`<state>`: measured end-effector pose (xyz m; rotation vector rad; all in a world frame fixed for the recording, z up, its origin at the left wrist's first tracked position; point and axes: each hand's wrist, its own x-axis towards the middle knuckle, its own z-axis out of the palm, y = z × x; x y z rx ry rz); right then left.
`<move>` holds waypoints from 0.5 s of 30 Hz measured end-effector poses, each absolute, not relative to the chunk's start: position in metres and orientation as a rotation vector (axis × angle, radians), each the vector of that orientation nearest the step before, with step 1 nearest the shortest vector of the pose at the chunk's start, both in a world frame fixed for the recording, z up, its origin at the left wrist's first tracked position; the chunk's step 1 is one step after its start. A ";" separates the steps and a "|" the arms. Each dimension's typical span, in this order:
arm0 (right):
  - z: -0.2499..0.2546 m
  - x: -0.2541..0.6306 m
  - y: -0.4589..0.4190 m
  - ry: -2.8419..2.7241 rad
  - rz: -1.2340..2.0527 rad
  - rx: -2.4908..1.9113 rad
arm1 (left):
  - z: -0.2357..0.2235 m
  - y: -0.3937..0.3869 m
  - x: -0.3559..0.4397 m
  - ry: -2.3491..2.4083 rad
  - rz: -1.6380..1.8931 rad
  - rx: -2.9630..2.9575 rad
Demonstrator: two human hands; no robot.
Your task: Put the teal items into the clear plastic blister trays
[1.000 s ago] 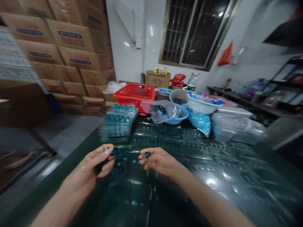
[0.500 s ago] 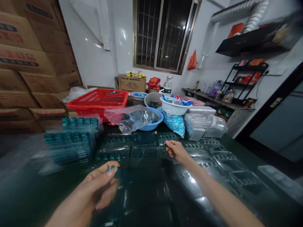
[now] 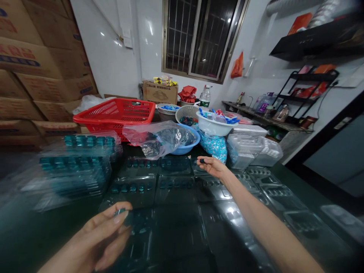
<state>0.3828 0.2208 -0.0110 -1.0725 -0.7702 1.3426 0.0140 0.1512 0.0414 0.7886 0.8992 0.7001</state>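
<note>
My left hand (image 3: 109, 231) is closed at the lower left, thumb and fingers pinching a teal-tinted clear plastic blister tray (image 3: 140, 229), blurred by motion and partly hidden by the fingers. My right hand (image 3: 213, 166) reaches out over the far rows, its fingertips pinched together on a small dark piece (image 3: 202, 161) whose kind I cannot make out. Below and around it, clear blister trays (image 3: 176, 195) lie in rows on the dark green table. To the left stands a tall stack of blister trays (image 3: 76, 167) with teal-looking cavities.
Behind the rows are a red basket (image 3: 113, 115), a blue basin (image 3: 186, 147) with plastic film, a white basin (image 3: 214, 127) of blue pieces, and a bag of small blue pieces (image 3: 214, 146). Packed clear trays (image 3: 250, 146) stand right of them. Cardboard boxes (image 3: 51, 83) rise at the left.
My left hand has moved left and a little down with the tray. My right hand is slightly higher in view, and a dark piece now shows at its fingertips. The camera view has shifted.
</note>
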 end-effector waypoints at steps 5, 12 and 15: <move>-0.012 0.370 0.212 -0.775 1.364 -1.092 | 0.042 0.151 0.013 0.905 0.687 0.780; 0.000 0.323 0.176 -0.845 1.488 -1.065 | 0.059 0.137 0.027 0.920 0.676 0.874; 0.009 0.310 0.159 -0.867 1.519 -1.053 | 0.061 0.134 0.033 0.882 0.677 0.884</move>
